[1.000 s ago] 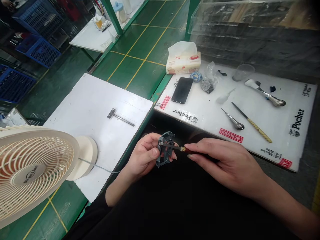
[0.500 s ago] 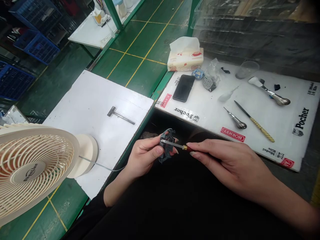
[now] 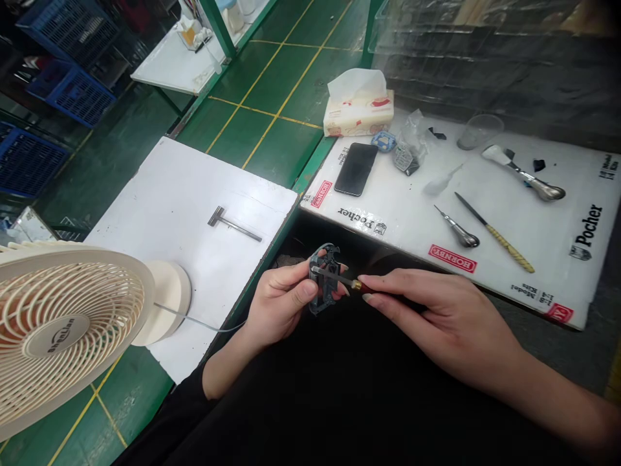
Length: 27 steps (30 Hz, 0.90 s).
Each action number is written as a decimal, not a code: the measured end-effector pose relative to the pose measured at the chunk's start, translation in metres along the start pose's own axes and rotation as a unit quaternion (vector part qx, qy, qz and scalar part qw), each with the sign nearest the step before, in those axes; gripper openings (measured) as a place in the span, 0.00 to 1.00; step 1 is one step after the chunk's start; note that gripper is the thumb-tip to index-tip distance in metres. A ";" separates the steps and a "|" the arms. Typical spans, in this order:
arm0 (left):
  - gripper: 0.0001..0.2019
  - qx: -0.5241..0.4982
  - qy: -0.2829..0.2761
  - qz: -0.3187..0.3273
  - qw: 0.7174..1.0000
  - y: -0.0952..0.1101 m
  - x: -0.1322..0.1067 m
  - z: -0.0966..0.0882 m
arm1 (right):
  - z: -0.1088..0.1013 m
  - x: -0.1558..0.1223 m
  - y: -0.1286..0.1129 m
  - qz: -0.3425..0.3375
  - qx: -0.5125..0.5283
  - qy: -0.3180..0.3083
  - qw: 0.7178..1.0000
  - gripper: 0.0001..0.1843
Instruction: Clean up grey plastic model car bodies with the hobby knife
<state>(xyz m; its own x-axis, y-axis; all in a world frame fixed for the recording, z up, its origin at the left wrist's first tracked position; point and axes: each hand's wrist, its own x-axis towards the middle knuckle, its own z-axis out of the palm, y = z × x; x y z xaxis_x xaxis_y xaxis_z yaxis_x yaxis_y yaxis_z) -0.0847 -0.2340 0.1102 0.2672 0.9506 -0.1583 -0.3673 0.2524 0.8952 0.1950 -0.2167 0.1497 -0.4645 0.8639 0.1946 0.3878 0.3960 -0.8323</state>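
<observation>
My left hand pinches a small dark grey plastic part with openings in it, thumb on the near side and fingertips showing behind. Closed around the dark red handle of a slim-bladed hand tool is my right hand. The tool's flat metal blade reaches left across the part, its tip by my left thumb and forefinger. Whether it is a knife or a scraper I cannot tell. Both hands are in front of my dark clothing, below the bench edge.
On the right board lie a phone, a yellow-handled file, a short awl, a metal-handled tool and a tissue pack. A fan stands left; a T-shaped metal piece lies on the white sheet.
The plastic part has turned slightly in my left hand, showing more of its opening. The blade has rolled and looks darker. My right hand has shifted a little left.
</observation>
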 end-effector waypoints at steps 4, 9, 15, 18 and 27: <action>0.20 -0.040 -0.051 -0.057 0.996 0.011 -0.003 0.001 | -0.012 0.002 0.006 -0.021 -0.013 -0.038 0.999 0.12; 0.20 -0.006 -0.045 -0.065 0.997 0.011 -0.008 -0.001 | -0.021 0.000 0.005 -0.041 -0.038 -0.053 0.997 0.14; 0.17 0.073 -0.011 -0.002 0.997 0.003 -0.013 -0.005 | -0.011 -0.005 -0.008 -0.027 -0.041 -0.040 0.998 0.12; 0.18 0.071 -0.011 0.010 0.997 0.000 -0.015 -0.005 | -0.004 -0.007 -0.009 -0.023 -0.037 -0.024 0.999 0.12; 0.18 0.062 -0.010 0.013 0.998 0.002 -0.015 -0.002 | -0.001 -0.009 -0.008 -0.017 -0.033 -0.022 0.999 0.12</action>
<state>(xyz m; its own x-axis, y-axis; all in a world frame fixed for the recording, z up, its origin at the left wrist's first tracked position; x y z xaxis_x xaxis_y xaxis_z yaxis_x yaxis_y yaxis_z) -0.0918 -0.2473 0.1136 0.2771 0.9525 -0.1265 -0.2622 0.2017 0.9437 0.1971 -0.2270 0.1551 -0.5124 0.8354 0.1989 0.4221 0.4468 -0.7888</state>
